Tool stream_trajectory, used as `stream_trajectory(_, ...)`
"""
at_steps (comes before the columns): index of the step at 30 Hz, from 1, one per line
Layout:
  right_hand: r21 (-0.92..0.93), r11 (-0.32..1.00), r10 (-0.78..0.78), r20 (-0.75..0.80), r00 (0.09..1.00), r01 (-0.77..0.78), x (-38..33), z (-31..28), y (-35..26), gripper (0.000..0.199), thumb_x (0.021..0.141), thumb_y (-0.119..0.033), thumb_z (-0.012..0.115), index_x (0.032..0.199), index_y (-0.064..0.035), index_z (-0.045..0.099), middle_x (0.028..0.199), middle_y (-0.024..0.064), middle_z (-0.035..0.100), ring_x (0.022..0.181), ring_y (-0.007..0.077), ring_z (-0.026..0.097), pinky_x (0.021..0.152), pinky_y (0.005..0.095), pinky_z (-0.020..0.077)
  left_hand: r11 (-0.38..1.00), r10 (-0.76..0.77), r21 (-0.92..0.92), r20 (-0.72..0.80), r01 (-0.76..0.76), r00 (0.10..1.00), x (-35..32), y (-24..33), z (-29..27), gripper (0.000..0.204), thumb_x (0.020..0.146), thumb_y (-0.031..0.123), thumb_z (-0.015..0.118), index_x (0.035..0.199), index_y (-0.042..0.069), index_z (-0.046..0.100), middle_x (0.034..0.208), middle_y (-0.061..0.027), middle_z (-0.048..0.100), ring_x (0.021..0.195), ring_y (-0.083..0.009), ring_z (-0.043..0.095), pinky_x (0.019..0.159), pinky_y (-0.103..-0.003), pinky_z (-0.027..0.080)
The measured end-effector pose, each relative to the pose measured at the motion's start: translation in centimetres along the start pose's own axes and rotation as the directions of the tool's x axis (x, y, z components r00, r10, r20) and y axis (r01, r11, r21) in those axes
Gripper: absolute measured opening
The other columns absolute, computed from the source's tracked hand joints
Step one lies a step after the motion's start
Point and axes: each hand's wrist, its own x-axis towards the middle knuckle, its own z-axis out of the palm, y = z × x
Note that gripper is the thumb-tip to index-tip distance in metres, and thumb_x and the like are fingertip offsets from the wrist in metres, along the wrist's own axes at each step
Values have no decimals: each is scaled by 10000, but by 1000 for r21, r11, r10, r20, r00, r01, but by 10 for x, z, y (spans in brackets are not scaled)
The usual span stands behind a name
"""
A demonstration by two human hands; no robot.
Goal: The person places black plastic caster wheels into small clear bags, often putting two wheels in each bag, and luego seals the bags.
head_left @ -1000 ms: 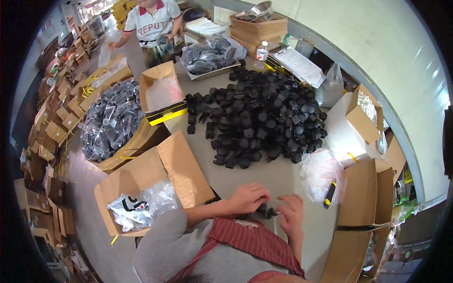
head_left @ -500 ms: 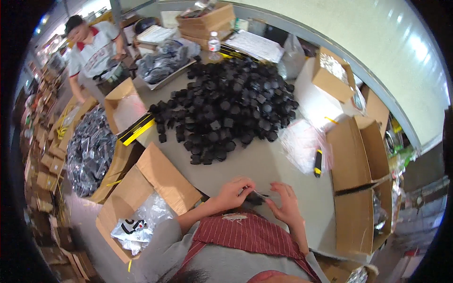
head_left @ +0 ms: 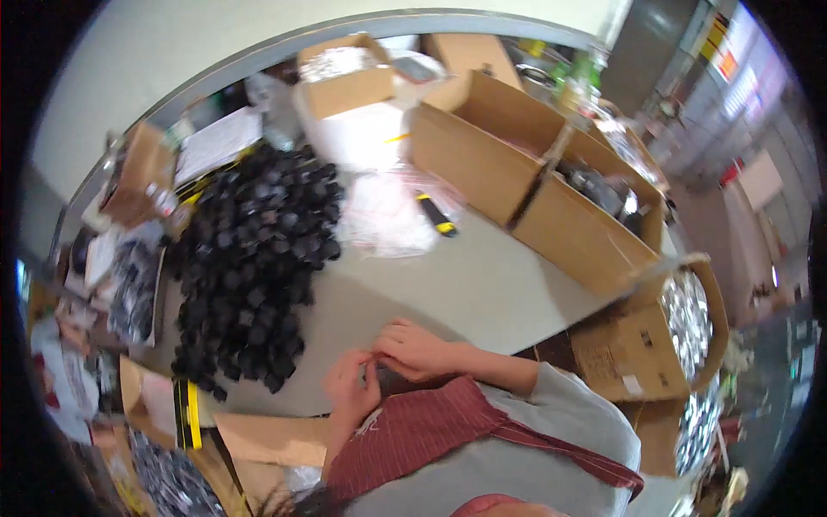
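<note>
Close in front of the maroon striped apron (head_left: 431, 431), my left hand (head_left: 351, 381) and my right hand (head_left: 412, 349) meet at the fingertips. Both are closed in a pinch. What they grip is too small and blurred to make out, and partly covered by the fingers. To the left of my hands lies a big heap of small black plastic parts (head_left: 250, 258), several with round or square faces. Beyond my hands, a loose pile of clear plastic bags (head_left: 392, 215) lies on the grey table (head_left: 491, 284), with a black and yellow utility knife (head_left: 437, 215) at its right.
A long, divided cardboard box (head_left: 482, 146) stands on the table's far right. Beside the right edge, another carton (head_left: 633, 349) holds shiny wrapped pieces. An open carton of white pieces (head_left: 345, 82) is at the back. Cardboard flaps (head_left: 271, 439) rise at the lower left.
The view has swung right, so the table's things appear further left. My hands, apart around a small dark piece before, are together at the fingertips. The dark piece no longer shows clearly.
</note>
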Motion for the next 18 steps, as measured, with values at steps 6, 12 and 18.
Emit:
stream_trajectory(6,65,998,12,-61,998,-8,-14,-21,5,116,831,-60,620,916,-47,542,817,127,570,801,350,577,821,440,453,999,-22,-27,-106,20,994,24,-4,-11,82,840,-18,665,897,27,628,881,-110,659,784,-266,624,729,-330,493)
stream_trajectory(12,157,980,140,-113,984,-122,-29,-56,-1,109,839,-59,644,879,-51,543,808,105,562,772,324,554,733,412,469,953,-258,-194,-112,234,960,31,-17,-5,38,880,10,655,874,0,618,852,-78,639,786,-178,603,751,-296,486)
stream_trajectory(18,18,915,360,-485,797,-402,-51,-133,20,135,811,19,696,928,-23,645,883,90,669,795,196,644,717,342,520,758,-506,-484,-14,437,863,25,-46,-2,69,975,56,577,935,8,606,896,-33,646,811,-94,589,771,-242,486)
